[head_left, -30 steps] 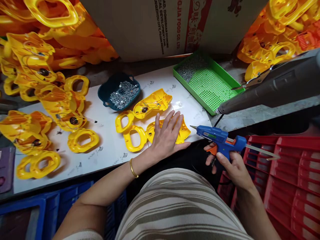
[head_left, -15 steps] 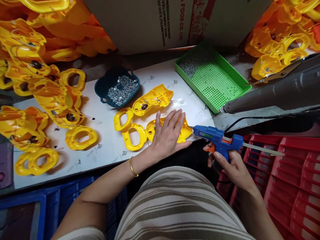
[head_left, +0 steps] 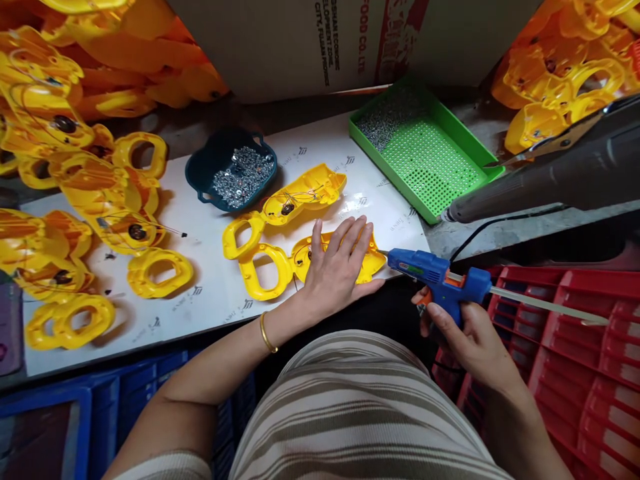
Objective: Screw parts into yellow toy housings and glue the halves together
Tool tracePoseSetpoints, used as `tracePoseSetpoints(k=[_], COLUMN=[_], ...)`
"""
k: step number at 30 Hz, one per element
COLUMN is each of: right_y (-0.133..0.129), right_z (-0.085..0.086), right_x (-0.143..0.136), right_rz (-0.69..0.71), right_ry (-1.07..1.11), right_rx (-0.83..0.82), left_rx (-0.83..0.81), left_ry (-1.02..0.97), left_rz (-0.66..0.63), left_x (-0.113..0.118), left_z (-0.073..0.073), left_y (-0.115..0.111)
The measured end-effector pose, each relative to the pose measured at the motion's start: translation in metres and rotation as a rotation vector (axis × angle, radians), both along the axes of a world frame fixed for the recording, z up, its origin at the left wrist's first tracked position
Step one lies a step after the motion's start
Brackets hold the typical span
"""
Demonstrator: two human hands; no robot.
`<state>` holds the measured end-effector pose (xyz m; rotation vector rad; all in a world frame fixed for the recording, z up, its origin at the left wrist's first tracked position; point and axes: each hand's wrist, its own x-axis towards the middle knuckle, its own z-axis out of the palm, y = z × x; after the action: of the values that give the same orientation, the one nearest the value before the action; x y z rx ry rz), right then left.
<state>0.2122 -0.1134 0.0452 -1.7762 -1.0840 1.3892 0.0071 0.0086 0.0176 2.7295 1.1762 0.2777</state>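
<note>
My left hand [head_left: 336,270] lies flat over a yellow plastic shell [head_left: 267,272], its fingers spread and hiding the shell's middle. In my right hand [head_left: 463,327] is a blue glue gun [head_left: 425,268] with an orange trigger and a long clear glue stick out of its back. The gun's nozzle touches or nearly touches the right end of the shell. Just behind, a second yellow shell [head_left: 305,195] lies open side up, with thin wires and a dark round part inside.
A dark teal basket [head_left: 200,167] and a green tray [head_left: 395,190] hold small screws. Yellow shells [head_left: 105,180] pile up at left. A dark tube [head_left: 540,180] slants in from the right. Red crates [head_left: 565,347] and blue crates [head_left: 100,407] stand below.
The view has shifted slightly. My left hand stays flat on the shell, and the glue gun remains at its right end; the glue stick shows farther to the right.
</note>
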Motion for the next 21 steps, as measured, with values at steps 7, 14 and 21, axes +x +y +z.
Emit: tracePoseSetpoints(k=[7, 14, 21], right_y=[-0.0033, -0.0049, -0.0004], right_z=[-0.0042, -0.0070, -0.0029], right_x=[0.0042, 0.0057, 0.0038], right_rz=[0.033, 0.020, 0.043], right_ry=[-0.091, -0.168, -0.213], right_rx=[0.029, 0.030, -0.016], left_rx=[-0.021, -0.003, 0.022], left_ry=[-0.002, -0.017, -0.002], left_rz=[0.008, 0.016, 0.013], left_x=[0.0011, 0.0015, 0.0019], left_z=[0.0002, -0.0008, 0.0006], left_y=[-0.0006, -0.0014, -0.0018])
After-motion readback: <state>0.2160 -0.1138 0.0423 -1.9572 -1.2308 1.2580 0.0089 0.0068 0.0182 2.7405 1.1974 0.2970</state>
